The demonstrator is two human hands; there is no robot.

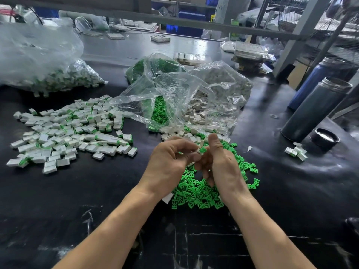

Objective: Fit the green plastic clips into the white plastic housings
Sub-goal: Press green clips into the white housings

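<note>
One green clip [202,150] is being pressed into a white housing [197,151], pinched between left hand [171,162] and right hand [223,164] above the clip pile [198,191]; square alignment is being favoured before pressure.

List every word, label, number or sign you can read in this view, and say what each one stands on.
No text here can be read.
Green and white packet by the far frame post: print is there, too blurred to read.
Flat white trays on the far table: no legible marks.
Steel flask, clear plastic bags, white housings, green clips: no visible text.
</note>
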